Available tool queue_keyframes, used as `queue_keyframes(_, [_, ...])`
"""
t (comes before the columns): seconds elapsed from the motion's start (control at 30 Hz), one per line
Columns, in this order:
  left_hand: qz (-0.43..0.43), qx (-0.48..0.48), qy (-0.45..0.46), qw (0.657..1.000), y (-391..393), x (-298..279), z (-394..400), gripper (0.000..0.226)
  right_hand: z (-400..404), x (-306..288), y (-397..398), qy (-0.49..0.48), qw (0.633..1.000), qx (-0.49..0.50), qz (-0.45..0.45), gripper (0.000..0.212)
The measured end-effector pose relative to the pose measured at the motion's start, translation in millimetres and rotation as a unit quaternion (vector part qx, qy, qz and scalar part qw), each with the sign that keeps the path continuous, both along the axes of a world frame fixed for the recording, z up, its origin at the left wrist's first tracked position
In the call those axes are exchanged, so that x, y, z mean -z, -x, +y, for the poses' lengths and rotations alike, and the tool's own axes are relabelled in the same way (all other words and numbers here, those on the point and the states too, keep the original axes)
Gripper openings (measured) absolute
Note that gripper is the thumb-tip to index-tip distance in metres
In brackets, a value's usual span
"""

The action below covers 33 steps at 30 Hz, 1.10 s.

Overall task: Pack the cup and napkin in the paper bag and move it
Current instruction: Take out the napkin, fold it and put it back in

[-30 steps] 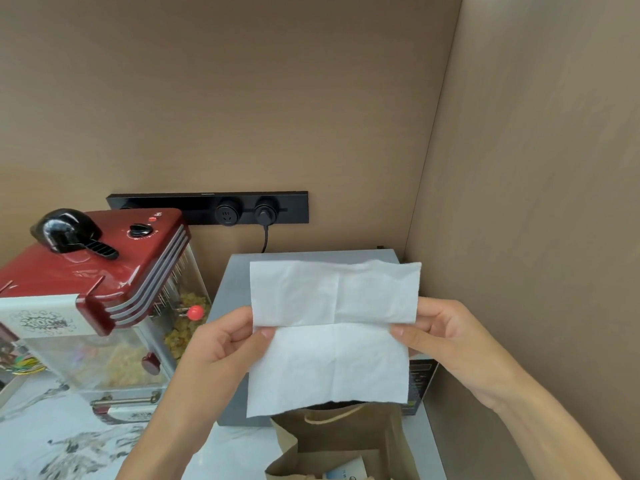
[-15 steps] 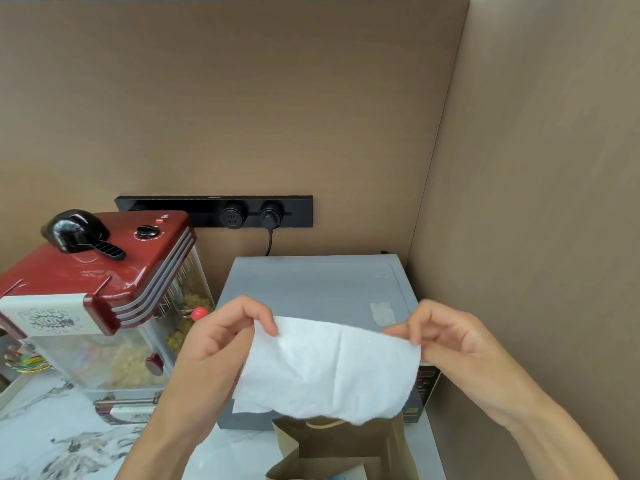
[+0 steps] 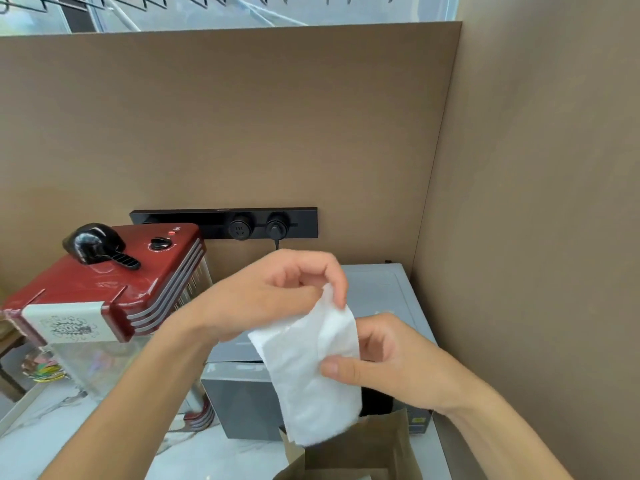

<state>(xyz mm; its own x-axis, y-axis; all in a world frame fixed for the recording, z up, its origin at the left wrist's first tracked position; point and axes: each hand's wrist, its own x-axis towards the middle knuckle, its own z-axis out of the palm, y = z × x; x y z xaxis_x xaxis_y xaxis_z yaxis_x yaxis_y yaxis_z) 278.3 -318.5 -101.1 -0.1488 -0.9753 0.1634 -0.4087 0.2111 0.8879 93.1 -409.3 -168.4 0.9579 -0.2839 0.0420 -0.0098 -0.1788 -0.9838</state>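
A white paper napkin, folded into a narrow strip, hangs between both hands just above the open brown paper bag at the bottom edge. My left hand pinches the napkin's top corner from above. My right hand grips its right side, thumb pressed on the front. The napkin's lower end touches or overlaps the bag's rim. No cup can be seen; the inside of the bag is mostly out of view.
A red popcorn machine stands at the left on the marble counter. Behind the bag sits a grey microwave. A black socket strip is on the brown back wall. A brown side wall closes in the right.
The napkin, first held spread wide, has been folded over into a narrow strip. My left hand moved right and up to its top corner; the view tilted upward.
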Motion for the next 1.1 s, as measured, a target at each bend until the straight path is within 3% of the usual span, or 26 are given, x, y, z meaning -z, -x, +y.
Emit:
queue_keyframes(0.1, [0.152, -0.088, -0.003, 0.984, -4.1, 14.6, -2.5, 0.020, 1.4, -3.9, 4.5, -0.012, 0.999, 0.039, -0.027, 0.032])
queue_keyframes(0.17, [0.287, -0.087, -0.047, 0.953, -4.4, 33.3, 0.4, 0.050, 1.6, -6.6, 9.5, -0.031, 0.996, 0.068, -0.048, 0.035])
queue_keyframes(0.23, [0.418, 0.009, -0.084, 0.904, 0.1, 55.0, 6.1, 0.077, 2.1, -8.7, 14.5, -0.061, 0.991, 0.098, -0.062, 0.037])
queue_keyframes(0.3, [0.468, 0.025, -0.100, 0.878, 14.7, 70.5, 14.3, 0.086, 2.9, -8.7, 17.6, -0.081, 0.986, 0.132, -0.068, 0.038])
queue_keyframes(0.43, [0.312, -0.154, -0.071, 0.935, 41.6, 90.9, 19.9, 0.057, 5.6, -2.4, 18.2, -0.076, 0.976, 0.194, -0.065, 0.045])
queue_keyframes(0.57, [0.281, -0.207, -0.065, 0.935, 47.3, 90.6, 24.8, 0.036, 10.5, 1.3, 18.1, -0.070, 0.972, 0.219, -0.051, 0.043])
queue_keyframes(0.73, [0.269, -0.222, -0.039, 0.936, 46.0, 86.6, 33.2, 0.032, 13.0, 0.0, 23.4, -0.091, 0.981, 0.157, -0.061, 0.020])
queue_keyframes(1.1, [0.210, -0.236, -0.052, 0.948, 40.2, 81.7, 47.7, 0.025, 10.0, -6.5, 37.6, -0.007, 0.988, 0.154, -0.023, 0.018])
